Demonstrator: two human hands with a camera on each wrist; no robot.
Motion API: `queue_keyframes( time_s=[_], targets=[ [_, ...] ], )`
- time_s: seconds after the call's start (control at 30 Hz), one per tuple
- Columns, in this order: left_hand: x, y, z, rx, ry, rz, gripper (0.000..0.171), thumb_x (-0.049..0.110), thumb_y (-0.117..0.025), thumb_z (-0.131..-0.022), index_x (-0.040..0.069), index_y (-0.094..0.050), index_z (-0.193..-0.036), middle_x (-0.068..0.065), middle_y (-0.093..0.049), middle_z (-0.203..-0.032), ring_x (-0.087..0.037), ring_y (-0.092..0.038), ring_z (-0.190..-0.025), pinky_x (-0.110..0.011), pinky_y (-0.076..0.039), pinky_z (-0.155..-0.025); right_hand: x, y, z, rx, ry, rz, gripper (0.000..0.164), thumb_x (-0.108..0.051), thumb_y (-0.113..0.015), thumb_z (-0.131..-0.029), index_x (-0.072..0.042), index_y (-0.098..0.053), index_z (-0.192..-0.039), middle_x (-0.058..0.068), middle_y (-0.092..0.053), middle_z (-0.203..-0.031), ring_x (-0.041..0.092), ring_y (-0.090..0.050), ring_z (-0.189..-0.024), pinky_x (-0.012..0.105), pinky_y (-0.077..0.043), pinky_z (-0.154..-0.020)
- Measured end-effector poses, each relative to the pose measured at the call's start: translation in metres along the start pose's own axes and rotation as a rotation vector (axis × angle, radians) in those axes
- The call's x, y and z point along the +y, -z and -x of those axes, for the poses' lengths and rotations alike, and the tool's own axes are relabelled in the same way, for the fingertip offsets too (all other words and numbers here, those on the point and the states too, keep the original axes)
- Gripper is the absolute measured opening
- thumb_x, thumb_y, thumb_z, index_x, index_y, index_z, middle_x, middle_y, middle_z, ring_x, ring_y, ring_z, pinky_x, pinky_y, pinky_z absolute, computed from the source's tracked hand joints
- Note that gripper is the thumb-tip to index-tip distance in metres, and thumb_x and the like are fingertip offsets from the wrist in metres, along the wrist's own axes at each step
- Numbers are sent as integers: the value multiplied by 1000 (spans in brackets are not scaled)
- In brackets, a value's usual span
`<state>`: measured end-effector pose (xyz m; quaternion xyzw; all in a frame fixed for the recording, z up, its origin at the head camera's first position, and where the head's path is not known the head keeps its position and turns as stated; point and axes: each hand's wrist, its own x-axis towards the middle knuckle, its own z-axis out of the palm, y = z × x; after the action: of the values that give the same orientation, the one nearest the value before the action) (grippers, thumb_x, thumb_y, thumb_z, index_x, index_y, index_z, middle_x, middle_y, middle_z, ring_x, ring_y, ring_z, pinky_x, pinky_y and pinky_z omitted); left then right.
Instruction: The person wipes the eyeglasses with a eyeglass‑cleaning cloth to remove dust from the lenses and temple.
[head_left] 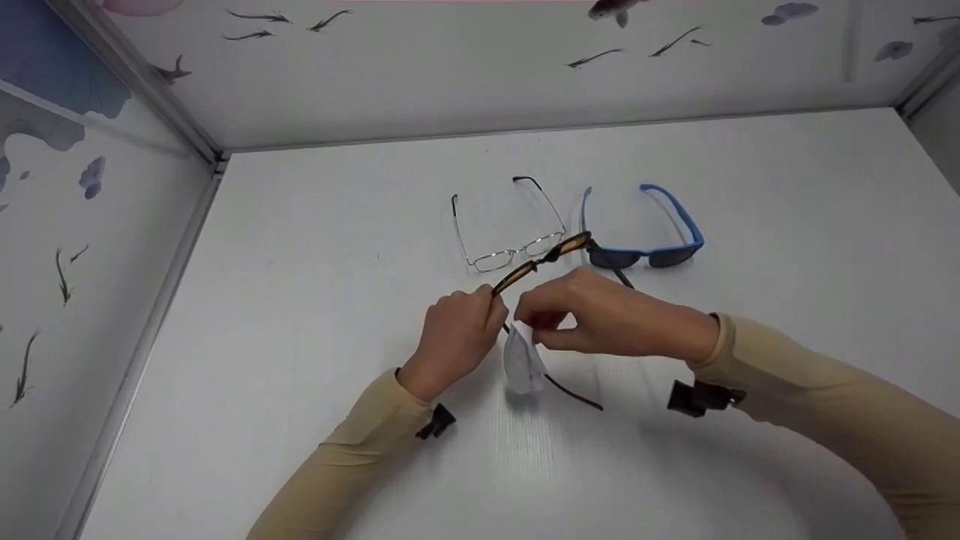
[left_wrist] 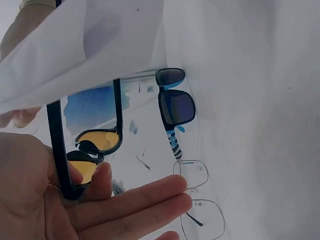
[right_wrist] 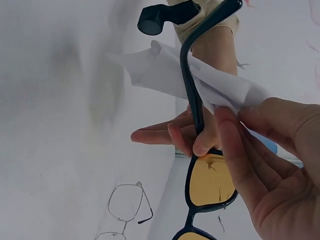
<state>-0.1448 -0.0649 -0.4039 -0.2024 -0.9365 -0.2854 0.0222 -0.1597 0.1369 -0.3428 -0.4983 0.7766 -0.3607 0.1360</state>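
Note:
In the head view my left hand [head_left: 457, 334] pinches black-framed glasses with yellow lenses [head_left: 574, 242] by one end of the frame, close to the hinge. They are held above the table with their temples unfolded toward me. A white cloth [head_left: 521, 364] hangs from my right hand [head_left: 600, 311], pinched between thumb and fingers. In the right wrist view the cloth [right_wrist: 155, 72] lies against a dark temple [right_wrist: 192, 90] of these glasses. The left wrist view shows the left thumb and index finger at the frame corner, the other fingers extended.
Behind the hands, thin silver-framed glasses [head_left: 493, 261] stand on the white table [head_left: 322, 225] with temples open. Blue sunglasses [head_left: 671, 256] with dark lenses sit right of them. White panels [head_left: 450, 82] printed with fish and plants rise at the back and sides.

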Motion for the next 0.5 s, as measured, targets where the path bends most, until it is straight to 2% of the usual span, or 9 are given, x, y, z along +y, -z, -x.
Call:
queue_keyframes(
  time_s=[0.1,0.27,0.37,0.5],
  targets=[
    [1,-1,1,-7,3,5,26,8,-46,-99,5,-53,-74,5,-34,-56,-10,-32,-49,-25,-25,-43,0,-2,-5,26,22,43,20,8,-61,-86,-5,-67,-100,0,-68,-91,9,-66,-79,23,-53,-70],
    [2,0,1,-38,37,74,21,5,-46,-100,1,-58,-83,3,-39,-59,-11,-36,-52,-25,-29,-46,4,-3,-10,69,34,78,23,8,-62,-87,-3,-67,-106,5,-69,-98,11,-66,-82,24,-53,-72],
    [3,1,1,-54,53,122,20,4,-45,-100,1,-58,-84,3,-39,-60,-11,-35,-52,-24,-29,-48,6,-3,-11,80,60,110,23,8,-63,-87,-2,-67,-107,6,-68,-99,11,-66,-82,23,-53,-71],
    [3,2,2,-71,57,142,22,6,-44,-101,3,-57,-83,3,-39,-61,-11,-35,-53,-25,-29,-50,10,-3,-9,84,112,184,24,5,-64,-87,-5,-68,-108,3,-68,-96,10,-64,-79,25,-52,-68]
  ],
)
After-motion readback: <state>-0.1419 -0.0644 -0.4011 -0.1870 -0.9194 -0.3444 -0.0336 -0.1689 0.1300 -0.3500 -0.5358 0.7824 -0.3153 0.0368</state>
